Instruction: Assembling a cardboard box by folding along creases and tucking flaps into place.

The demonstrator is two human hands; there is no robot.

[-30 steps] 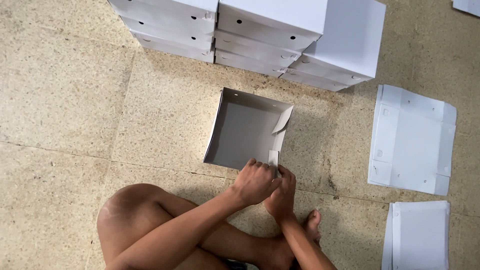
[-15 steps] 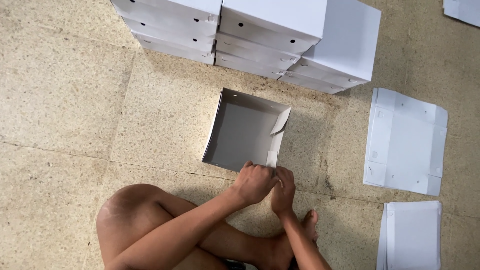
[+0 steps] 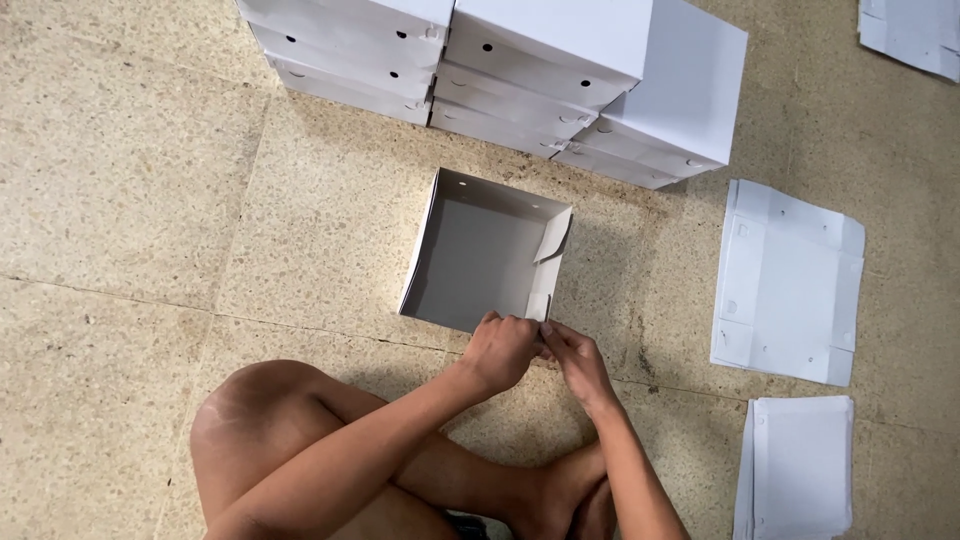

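A half-folded white cardboard box (image 3: 480,250) with a grey inside lies open on the floor in front of me. Its near right corner flap (image 3: 552,238) stands loose and bent inward. My left hand (image 3: 500,350) and my right hand (image 3: 572,358) meet at the box's near wall, both pinching its edge close to the right corner. My bare knee (image 3: 250,420) is raised at the lower left.
Stacks of finished white boxes (image 3: 520,70) stand behind the open one. A flat unfolded box blank (image 3: 790,280) lies at the right, a pile of blanks (image 3: 800,470) below it, another blank (image 3: 915,35) at the top right. The floor is speckled beige tile.
Both hands stay on the near wall of the box. The view has shifted slightly; the right corner flap leans a little more inward.
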